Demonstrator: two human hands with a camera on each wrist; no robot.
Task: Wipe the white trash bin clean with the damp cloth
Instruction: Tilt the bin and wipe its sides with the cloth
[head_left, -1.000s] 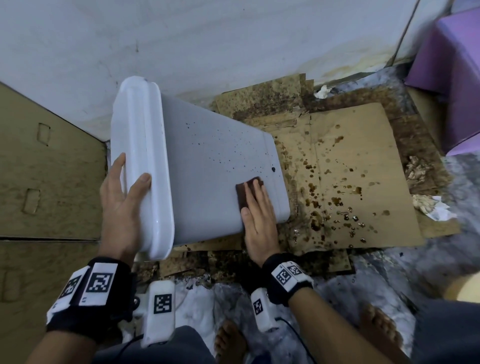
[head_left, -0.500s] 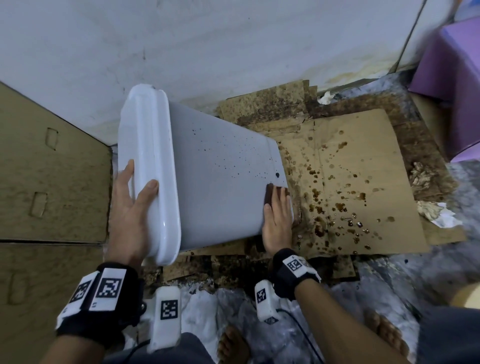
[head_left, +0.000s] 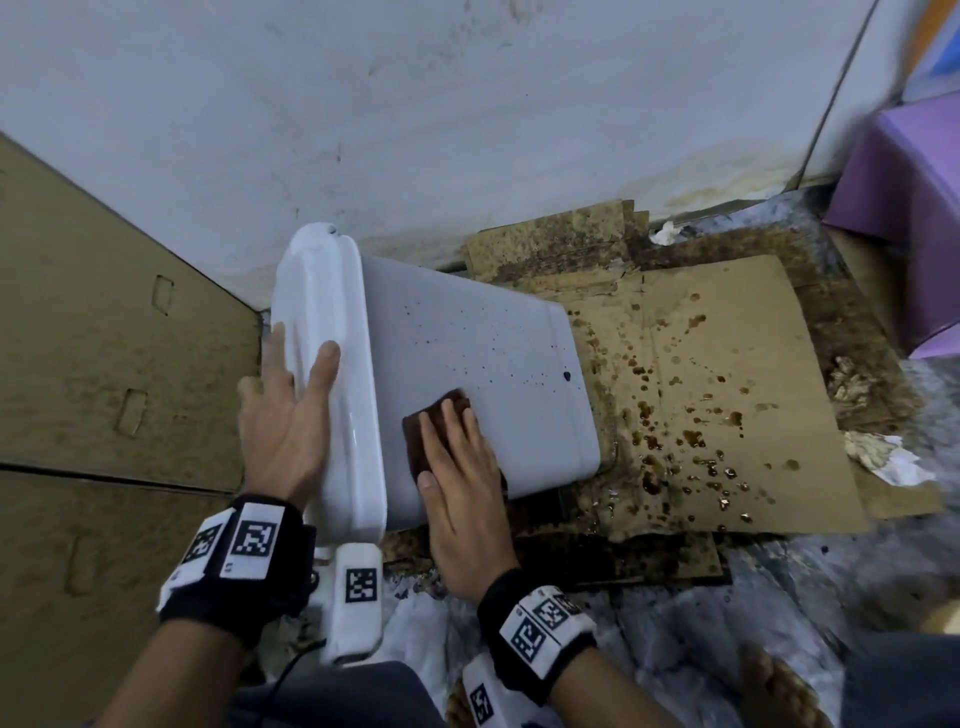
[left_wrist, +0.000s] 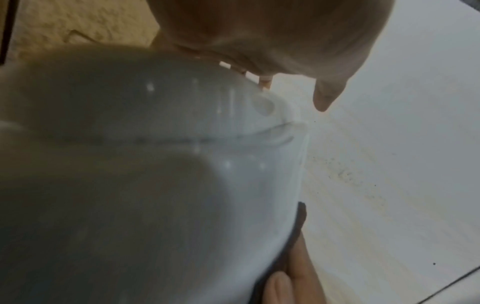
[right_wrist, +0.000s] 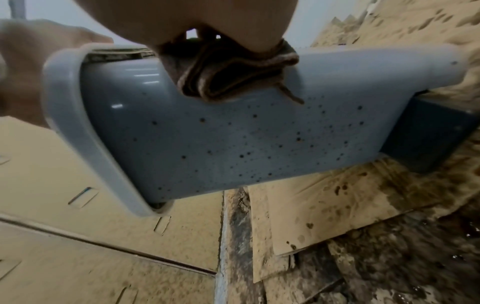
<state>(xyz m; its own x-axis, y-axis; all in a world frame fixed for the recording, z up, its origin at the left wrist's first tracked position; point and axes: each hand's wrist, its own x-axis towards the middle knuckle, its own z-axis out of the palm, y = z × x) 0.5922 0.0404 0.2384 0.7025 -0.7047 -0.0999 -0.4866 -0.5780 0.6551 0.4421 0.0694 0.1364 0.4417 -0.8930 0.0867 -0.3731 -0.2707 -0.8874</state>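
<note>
Bin (head_left: 467, 353) tipped sideways, base on cardboard's (head_left: 753, 312) left edge.
L hand (head_left: 283, 431) clasps rim (head_left: 358, 415) to steady; R hand (head_left: 462, 483), fingers flat, presses cloth (head_left: 413, 444) on speckled side.

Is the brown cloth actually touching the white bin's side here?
Touching. The right wrist view shows the folded brown cloth pressed flat against the white trash bin under the right hand, no gap.
</note>
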